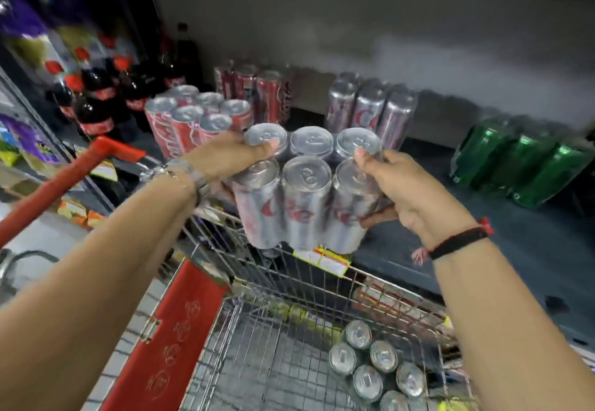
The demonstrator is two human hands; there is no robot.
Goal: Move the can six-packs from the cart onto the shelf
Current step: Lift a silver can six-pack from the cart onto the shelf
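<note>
Silver cans in a shrink-wrapped six-pack (306, 191) hang in the air above the far rim of the wire cart (289, 285), level with the front edge of the dark shelf (483, 243). Both hands carry this pack: the left hand (225, 156) grips its left end with the thumb lying over a can top, and the right hand (409, 191) grips its right end, thumb on a top and fingers curled round the side. A metal watch (190, 175) sits on the left wrist, a dark band (457, 243) on the right wrist. Below the held pack, down in the cart basket, lies another silver pack (376, 368). Beyond the held pack, on the shelf, stand a matching silver pack (370, 108), a red pack (196, 121) to its left with more red cans (254, 92) behind, and a green pack (521, 159) to the right. Left of the red pack are dark cola bottles (96, 98).
</note>
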